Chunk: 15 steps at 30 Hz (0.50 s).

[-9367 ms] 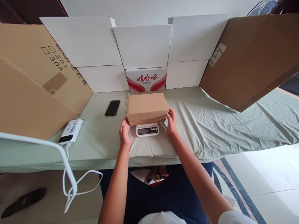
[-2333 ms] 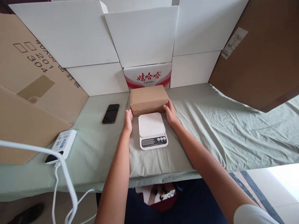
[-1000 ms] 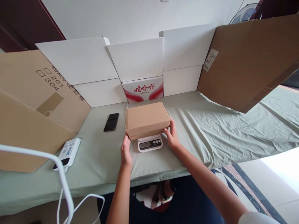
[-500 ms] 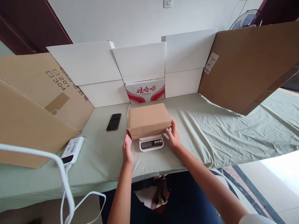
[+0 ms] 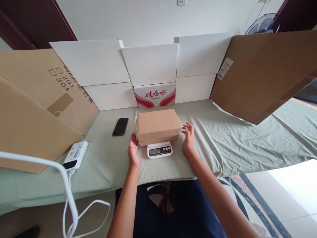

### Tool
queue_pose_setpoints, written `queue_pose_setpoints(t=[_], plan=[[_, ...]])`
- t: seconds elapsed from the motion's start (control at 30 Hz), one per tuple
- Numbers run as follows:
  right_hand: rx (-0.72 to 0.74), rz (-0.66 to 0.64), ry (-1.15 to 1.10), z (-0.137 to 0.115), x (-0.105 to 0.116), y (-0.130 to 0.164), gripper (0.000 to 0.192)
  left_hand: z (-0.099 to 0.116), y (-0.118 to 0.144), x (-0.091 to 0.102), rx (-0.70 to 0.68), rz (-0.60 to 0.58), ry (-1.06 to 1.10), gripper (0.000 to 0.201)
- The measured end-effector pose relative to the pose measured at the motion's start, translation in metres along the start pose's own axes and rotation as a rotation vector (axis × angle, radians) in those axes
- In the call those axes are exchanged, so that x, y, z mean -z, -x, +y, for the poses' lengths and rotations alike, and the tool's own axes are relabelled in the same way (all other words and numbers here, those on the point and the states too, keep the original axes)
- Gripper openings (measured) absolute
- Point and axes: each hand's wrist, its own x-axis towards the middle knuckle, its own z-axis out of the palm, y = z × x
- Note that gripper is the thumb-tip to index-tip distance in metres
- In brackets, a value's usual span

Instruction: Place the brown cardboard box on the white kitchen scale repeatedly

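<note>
A closed brown rectangular cardboard box (image 5: pixel 158 126) sat flat on a small white digital kitchen scale (image 5: pixel 159 150), whose display and buttons showed just below the box's near edge, at 6 o'clock from it. The scale stood on the pale green cloth-covered counter (image 5: pixel 223 132). The left hand (image 5: pixel 133 150) hovered at 8 o'clock from the box, palm turned toward it, fingers (image 5: pixel 134 138) apart and loosely extended, just clear of the cardboard and holding nothing. The right hand (image 5: pixel 189 137) stood at 3 o'clock from the box, likewise spread, its fingers (image 5: pixel 186 126) just beside the box's right end, not gripping it.

A black smartphone (image 5: pixel 120 126) lay at 9 o'clock from the box, apart from it. A white power bank (image 5: pixel 75 155) with a white cable (image 5: pixel 71 198) rested near the counter's edge at 8 o'clock. At 12 o'clock, a red-and-white printed carton (image 5: pixel 155 95) stood against white cardboard panels (image 5: pixel 151 64).
</note>
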Motion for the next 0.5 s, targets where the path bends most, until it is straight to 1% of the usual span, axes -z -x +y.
queue_pose_setpoints(t=[0.1,0.2,0.3,0.5], plan=[[0.035,-0.06,0.02,-0.0029,-0.0014,0.0015,0.042,-0.0051,-0.0026,0.0022,0.009,0.001,0.058,0.093],[0.001,-0.074,0.012,-0.0043,-0.0046,0.0013,0.041,-0.0081,-0.0039,0.0029,0.015,0.017,0.096,0.098],[0.002,-0.066,0.021,-0.0052,-0.0075,0.0002,0.037,-0.009,-0.0037,0.0026,0.01,0.013,0.092,0.096],[0.002,-0.098,0.045,-0.0067,-0.0068,0.0012,0.027,-0.0058,-0.0015,0.0027,-0.027,0.012,0.086,0.093]])
